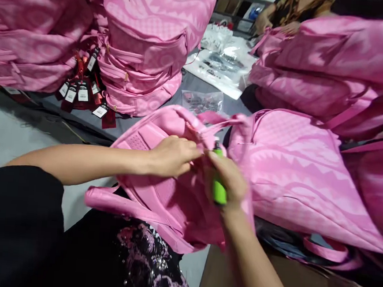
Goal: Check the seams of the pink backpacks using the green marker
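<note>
A person's two bare hands worked at a pink backpack (pixel 180 204), seen from above. The backpack was tilted above the person's lap, at the near edge of a grey worktop (pixel 196 83), its padded side and a strap facing the person. The left hand (pixel 175 156) was at the middle of its upper part, fingers curled inward; blur made it impossible to tell whether they were pinching the fabric. Just beside it, the right hand (pixel 231 180) had its fingers wrapped around a bright green tool (pixel 219 190) with a dark top, the thumb near its upper end.

To the right lay another pink backpack (pixel 295 169) with a pale jagged pattern. Stacks of similar bags (pixel 152 47) stood behind and to both sides. Dark tags with white labels (pixel 83 91) hung at the left, and a clear plastic packet (pixel 203 102) lay beyond the hands. At the far side, a co-worker's hand (pixel 290 27) rested by a right-hand stack.
</note>
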The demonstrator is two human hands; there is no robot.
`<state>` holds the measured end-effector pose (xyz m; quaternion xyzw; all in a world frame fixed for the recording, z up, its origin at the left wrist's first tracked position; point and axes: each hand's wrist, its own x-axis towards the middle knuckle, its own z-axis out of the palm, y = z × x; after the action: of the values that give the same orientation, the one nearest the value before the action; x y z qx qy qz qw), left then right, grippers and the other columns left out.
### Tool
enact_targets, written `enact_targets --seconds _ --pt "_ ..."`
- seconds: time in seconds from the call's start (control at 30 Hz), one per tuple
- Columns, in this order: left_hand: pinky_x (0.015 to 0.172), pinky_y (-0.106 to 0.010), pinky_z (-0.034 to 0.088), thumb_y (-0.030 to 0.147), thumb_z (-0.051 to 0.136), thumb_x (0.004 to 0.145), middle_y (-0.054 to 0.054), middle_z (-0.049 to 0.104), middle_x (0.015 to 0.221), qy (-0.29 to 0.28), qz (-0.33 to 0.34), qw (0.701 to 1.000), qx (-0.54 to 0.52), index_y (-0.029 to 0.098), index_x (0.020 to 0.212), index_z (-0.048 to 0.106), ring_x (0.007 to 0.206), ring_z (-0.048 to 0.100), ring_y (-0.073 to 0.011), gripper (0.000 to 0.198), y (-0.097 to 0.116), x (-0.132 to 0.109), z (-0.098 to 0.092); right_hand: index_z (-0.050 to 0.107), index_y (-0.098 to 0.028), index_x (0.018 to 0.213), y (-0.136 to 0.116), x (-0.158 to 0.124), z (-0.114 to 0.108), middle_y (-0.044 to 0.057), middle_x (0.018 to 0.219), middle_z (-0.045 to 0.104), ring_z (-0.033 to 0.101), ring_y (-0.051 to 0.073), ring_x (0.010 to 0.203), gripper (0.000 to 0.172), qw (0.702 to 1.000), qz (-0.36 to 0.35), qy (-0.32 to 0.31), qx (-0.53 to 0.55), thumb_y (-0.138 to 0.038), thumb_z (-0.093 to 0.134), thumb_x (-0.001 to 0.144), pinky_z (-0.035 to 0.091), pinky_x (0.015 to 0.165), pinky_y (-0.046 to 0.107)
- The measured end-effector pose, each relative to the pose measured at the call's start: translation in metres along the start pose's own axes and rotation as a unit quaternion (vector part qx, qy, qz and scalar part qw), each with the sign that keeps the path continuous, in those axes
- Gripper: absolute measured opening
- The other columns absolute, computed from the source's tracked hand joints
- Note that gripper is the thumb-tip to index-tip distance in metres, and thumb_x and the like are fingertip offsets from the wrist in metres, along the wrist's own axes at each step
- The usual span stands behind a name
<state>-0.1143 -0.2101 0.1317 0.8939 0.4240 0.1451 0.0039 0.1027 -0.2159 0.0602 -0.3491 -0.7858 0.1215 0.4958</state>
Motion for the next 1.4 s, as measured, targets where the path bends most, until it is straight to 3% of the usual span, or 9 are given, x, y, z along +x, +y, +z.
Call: enact_targets --seconds 0.17,0.37,0.43,0.53,0.7,0.87,1.0,1.2,1.4 --pt "0.074 -0.035 0.045 0.032 0.066 0.090 -0.010 0.071 0.091 -0.008 0.037 0.994 0.100 0.013 0.092 0.068 0.086 0.064 -0.0236 0.019 -0.037 0.000 0.034 0.059 -0.025 0.135 0.033 0.001 0.033 0.010 0.121 0.072 0.071 0.023 0.109 0.045 0.995 -0.090 0.028 -0.043 -0.011 0.058 0.092 0.060 0.092 0.042" --pt "0.093 -0.039 0.043 0.026 0.053 0.098 -0.009 0.070 0.115 0.142 0.088 0.978 0.122 0.018 0.110 0.066 0.108 0.059 -0.0236 0.020 -0.047 0.000 -0.001 0.058 -0.027 0.129 0.017 0.006 0.063 0.006 0.108 0.075 0.073 0.022 0.096 0.041 0.987 -0.121 0.081 -0.068 -0.017 0.061 0.090 0.059 0.083 0.041" --pt "0.099 -0.041 0.039 0.031 0.062 0.093 -0.009 0.064 0.130 0.110 0.053 0.987 0.107 0.022 0.128 0.059 0.121 0.053 -0.0265 0.036 -0.054 0.018 -0.008 0.057 -0.028 0.130 0.014 0.006 0.072 0.005 0.107 0.075 0.072 0.022 0.095 0.044 0.985 -0.111 0.122 -0.055 -0.015 0.061 0.088 0.058 0.082 0.041" --pt "0.091 -0.040 0.040 0.039 0.076 0.081 -0.014 0.063 0.127 -0.045 -0.015 0.993 0.105 0.017 0.145 0.045 0.114 0.055 -0.0307 0.074 -0.065 0.053 0.000 0.057 -0.026 0.130 0.008 -0.002 0.080 0.007 0.109 0.072 0.069 0.023 0.099 0.047 0.989 -0.068 0.126 -0.019 -0.011 0.061 0.086 0.056 0.087 0.043" --pt "0.088 -0.037 0.039 0.044 0.070 0.083 -0.017 0.063 0.123 -0.143 -0.035 0.978 0.149 0.012 0.139 0.051 0.110 0.055 -0.0324 0.067 -0.070 0.079 0.026 0.060 -0.024 0.122 0.000 -0.020 0.073 0.007 0.103 0.068 0.066 0.024 0.101 0.035 0.998 -0.009 0.057 0.001 -0.015 0.059 0.088 0.054 0.095 0.049" --pt "0.110 -0.052 0.028 0.063 0.068 0.078 -0.022 0.042 0.151 -0.093 0.029 0.977 0.189 0.015 0.160 0.011 0.135 0.040 -0.0391 0.110 -0.067 0.059 0.030 0.058 -0.026 0.129 0.007 -0.020 0.062 0.008 0.111 0.070 0.067 0.026 0.107 0.035 0.998 0.022 0.028 0.044 -0.028 0.058 0.094 0.053 0.099 0.050" --pt "0.116 -0.065 0.014 0.058 0.079 0.069 -0.018 0.014 0.167 -0.134 0.021 0.956 0.259 0.026 0.161 -0.001 0.150 0.017 -0.0430 0.127 -0.065 0.056 0.036 0.055 -0.026 0.135 0.015 -0.021 0.062 0.009 0.114 0.071 0.068 0.026 0.107 0.040 0.992 0.083 0.022 0.089 -0.032 0.056 0.095 0.055 0.098 0.048" --pt "0.102 -0.048 0.038 0.051 0.068 0.082 -0.020 0.041 0.150 -0.118 0.000 0.968 0.220 0.018 0.161 0.000 0.126 0.046 -0.0356 0.109 -0.066 0.063 0.045 0.054 -0.023 0.128 0.024 -0.016 0.054 0.011 0.115 0.071 0.072 0.023 0.101 0.036 0.983 0.164 0.013 0.081 -0.028 0.061 0.093 0.060 0.089 0.039" --pt "0.096 -0.044 0.040 0.041 0.062 0.088 -0.019 0.046 0.145 -0.125 -0.009 0.969 0.211 0.017 0.160 0.013 0.122 0.047 -0.0347 0.090 -0.065 0.067 0.046 0.066 -0.022 0.120 0.024 0.013 0.026 0.009 0.119 0.074 0.071 0.023 0.108 0.028 0.980 0.144 -0.132 0.039 -0.029 0.060 0.093 0.056 0.097 0.038"
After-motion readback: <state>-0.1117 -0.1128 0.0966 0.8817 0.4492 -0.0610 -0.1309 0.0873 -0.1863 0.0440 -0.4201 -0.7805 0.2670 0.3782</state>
